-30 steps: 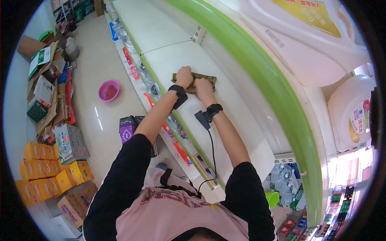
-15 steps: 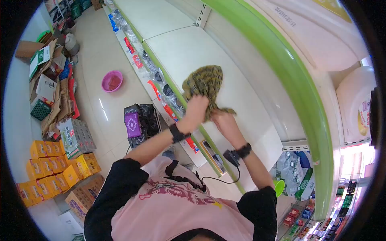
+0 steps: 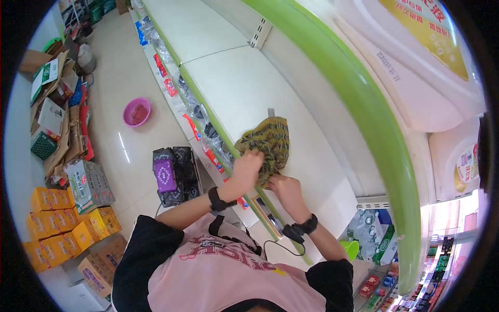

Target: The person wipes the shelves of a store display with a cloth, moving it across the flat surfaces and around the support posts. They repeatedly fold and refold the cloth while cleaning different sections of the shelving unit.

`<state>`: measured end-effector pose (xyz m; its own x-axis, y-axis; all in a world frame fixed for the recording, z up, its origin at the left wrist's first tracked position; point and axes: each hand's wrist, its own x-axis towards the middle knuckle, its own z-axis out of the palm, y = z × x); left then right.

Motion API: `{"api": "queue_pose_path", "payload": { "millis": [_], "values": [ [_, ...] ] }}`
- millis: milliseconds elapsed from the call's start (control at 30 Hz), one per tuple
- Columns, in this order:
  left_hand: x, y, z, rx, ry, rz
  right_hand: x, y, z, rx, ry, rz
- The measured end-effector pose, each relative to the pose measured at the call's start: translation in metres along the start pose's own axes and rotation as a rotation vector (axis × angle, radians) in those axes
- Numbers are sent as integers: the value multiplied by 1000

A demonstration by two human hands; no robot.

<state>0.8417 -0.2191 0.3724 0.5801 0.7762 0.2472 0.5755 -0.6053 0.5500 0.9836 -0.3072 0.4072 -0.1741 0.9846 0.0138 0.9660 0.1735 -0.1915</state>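
A dark green and yellow patterned cloth (image 3: 273, 141) lies bunched on the white shelf (image 3: 317, 161), its far part spread and its near part gathered. My left hand (image 3: 248, 169) is closed on the cloth's near left side, close to the shelf's green front edge. Just right of it, my right hand (image 3: 287, 194) pinches the near end of the cloth. Both wrists wear black bands, and a cable hangs from the right one. Beyond the cloth, a small grey patch (image 3: 271, 112) shows on the shelf surface.
An upper shelf with a green edge (image 3: 364, 93) curves over the right side, holding large pale bottles (image 3: 405, 67). On the floor at left are a pink basin (image 3: 136, 112), black bags with a purple pack (image 3: 165, 176), and yellow boxes (image 3: 52, 218). A green cup (image 3: 350, 249) is at lower right.
Both hands and the cloth appear lower in the view, which has shifted. The cloth's near end is more gathered between the hands, and the grey patch beyond it now shows.
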Motion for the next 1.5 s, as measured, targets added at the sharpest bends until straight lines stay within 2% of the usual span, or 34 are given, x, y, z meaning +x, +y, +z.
{"api": "queue_pose_path", "payload": {
  "millis": [67, 133, 200, 267, 333, 400, 467, 500, 567, 600, 700, 800, 900, 967, 1067, 1133, 1200, 1267, 1433, 1500],
  "values": [
    [13, -24, -9, -9, 154, -34, 26, -4, 1, -3, 63, -109],
    [30, -47, -19, -18, 185, -70, 53, -4, 9, -87, 41, -131],
    [51, -73, -24, -20, 211, -107, 89, -15, -3, -103, 47, -289],
    [74, -102, -23, 99, 307, -225, 128, -16, 10, -81, 103, -299],
    [97, -128, -32, 92, 527, -173, 169, -22, 19, -69, 168, -282],
    [123, -149, -41, 153, 524, -246, 207, -33, 21, -133, 232, -288],
    [146, -168, -53, 169, 569, -232, 247, -38, 32, -213, 313, -288],
    [157, -178, -59, 162, 528, -253, 261, -41, 30, -210, 321, -281],
    [177, -201, -68, 161, 492, -229, 285, -47, 29, -213, 347, -238],
    [186, -210, -66, 200, 541, -242, 294, -51, 32, -218, 360, -197],
    [194, -220, -74, 110, 459, -298, 305, -60, 37, -184, 435, -153],
    [188, -217, -70, 92, 429, -278, 292, -57, 40, -184, 484, -177],
    [170, -198, -66, 215, 562, -188, 273, -51, 43, -146, 444, -215],
    [152, -177, -55, 205, 505, -225, 246, -46, 38, -141, 386, -230],
    [112, -130, -45, 195, 414, -237, 199, -31, 33, -100, 283, -252],
    [90, -98, -19, 203, 421, -272, 162, -19, 26, -57, 195, -225],
    [72, -56, -2, 384, 376, -300, 122, -6, 21, -48, 119, -176],
    [60, -26, 14, 377, 333, -293, 85, 4, 24, -56, 76, -142],
    [19, 9, 17, 145, 265, -174, 33, 6, 20, 68, 168, -94],
    [6, 1, 6, -122, 202, -123, 36, 4, 22, 23, 144, -56]
  ]
}}
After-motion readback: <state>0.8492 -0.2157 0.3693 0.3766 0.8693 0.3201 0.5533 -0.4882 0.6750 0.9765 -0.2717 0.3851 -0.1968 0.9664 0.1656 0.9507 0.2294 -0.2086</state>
